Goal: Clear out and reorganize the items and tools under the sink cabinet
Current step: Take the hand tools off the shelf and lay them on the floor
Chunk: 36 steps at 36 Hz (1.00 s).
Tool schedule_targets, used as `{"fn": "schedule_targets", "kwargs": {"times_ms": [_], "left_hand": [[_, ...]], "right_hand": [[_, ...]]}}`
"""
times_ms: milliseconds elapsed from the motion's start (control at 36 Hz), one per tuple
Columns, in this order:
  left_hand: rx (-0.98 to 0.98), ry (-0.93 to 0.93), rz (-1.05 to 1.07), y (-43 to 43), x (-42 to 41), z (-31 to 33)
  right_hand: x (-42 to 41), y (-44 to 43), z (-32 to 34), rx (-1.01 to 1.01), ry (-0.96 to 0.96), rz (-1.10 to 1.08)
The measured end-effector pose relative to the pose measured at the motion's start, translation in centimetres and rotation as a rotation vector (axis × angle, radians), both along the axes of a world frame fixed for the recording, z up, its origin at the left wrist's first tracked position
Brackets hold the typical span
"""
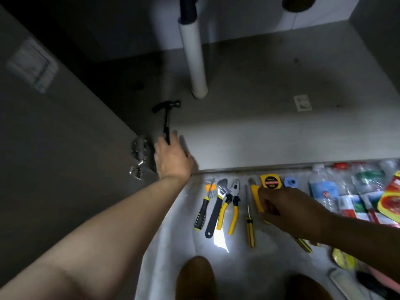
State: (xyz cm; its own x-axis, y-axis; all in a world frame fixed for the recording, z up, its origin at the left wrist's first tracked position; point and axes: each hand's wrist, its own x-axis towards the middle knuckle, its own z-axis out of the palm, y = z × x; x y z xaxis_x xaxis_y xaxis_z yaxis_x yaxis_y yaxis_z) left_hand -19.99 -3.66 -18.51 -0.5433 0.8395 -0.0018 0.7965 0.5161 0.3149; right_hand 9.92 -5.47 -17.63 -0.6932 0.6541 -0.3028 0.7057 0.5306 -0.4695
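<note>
A black hammer (pixel 166 114) lies on the grey cabinet floor (pixel 259 137), head toward the back. My left hand (pixel 173 158) reaches into the cabinet and closes on the end of the hammer's handle, between thumb and fingers. My right hand (pixel 292 211), in shadow, hovers over the row of tools outside the cabinet, its fingers curled around a yellow utility knife (pixel 255 198). To the left of the knife lie a screwdriver (pixel 250 224), yellow pliers (pixel 234 204), an adjustable wrench (pixel 216 208) and another yellow-black tool (pixel 203 208).
A white drain pipe (pixel 194 61) stands on the cabinet floor behind the hammer. Metal door hinges (pixel 138 154) sit at the left wall. A yellow tape measure (pixel 270 180), a blue roll (pixel 291 182), plastic bottles (pixel 324 191) and packets lie on the white sheet (pixel 173 245).
</note>
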Motion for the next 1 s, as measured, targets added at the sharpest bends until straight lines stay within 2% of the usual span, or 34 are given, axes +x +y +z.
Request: {"fn": "schedule_targets", "kwargs": {"times_ms": [139, 222, 278, 361, 444, 500, 583, 722, 806, 889, 944, 1000], "left_hand": [[-0.185, -0.087, 0.168, 2.4, -1.5, -0.2], [-0.148, -0.021, 0.197, 2.5, -1.6, -1.0], [-0.122, -0.086, 0.225, 2.7, -1.4, -1.1], [-0.131, -0.316, 0.318, 3.1, -0.5, -1.2], [-0.015, -0.706, 0.407, 2.2, 0.5, -1.1], [0.065, -0.880, 0.392, 0.3, 1.4, -0.4], [0.092, -1.071, 0.310, -3.7, 3.3, 0.6], [0.040, -1.289, 0.039, -9.4, 6.5, 1.5], [-0.073, -1.322, -0.119, -10.9, 8.0, 1.3], [-0.102, -1.243, -0.167, -11.3, 8.5, 0.6], [-0.062, -1.164, -0.068, -11.4, 7.8, -0.3], [0.010, -1.107, 0.121, -11.5, 6.6, -1.1]], "right_hand": [[-3.2, 3.0, 2.2, -0.003, 0.027, 0.114], [-4.8, 4.5, 2.5, -0.001, 0.067, 0.109], [-6.0, 5.5, 2.1, 0.006, 0.100, 0.065], [-7.6, 6.5, 1.7, -0.049, 0.136, -0.038], [-9.2, 6.6, 1.8, -0.256, 0.206, -0.149], [-10.2, 6.3, 2.1, -0.402, 0.257, -0.242], [-11.5, 5.5, 2.3, -0.624, 0.308, -0.378], [-11.9, 3.1, 1.9, -0.759, 0.406, -0.574], [-10.4, 1.7, 0.8, -0.624, 0.396, -0.672], [-8.4, 0.8, -0.1, -0.683, 0.379, -0.747], [-7.4, 0.5, -0.5, -0.719, 0.332, -0.729], [-7.0, 0.5, -1.0, -0.716, 0.257, -0.664]]}}
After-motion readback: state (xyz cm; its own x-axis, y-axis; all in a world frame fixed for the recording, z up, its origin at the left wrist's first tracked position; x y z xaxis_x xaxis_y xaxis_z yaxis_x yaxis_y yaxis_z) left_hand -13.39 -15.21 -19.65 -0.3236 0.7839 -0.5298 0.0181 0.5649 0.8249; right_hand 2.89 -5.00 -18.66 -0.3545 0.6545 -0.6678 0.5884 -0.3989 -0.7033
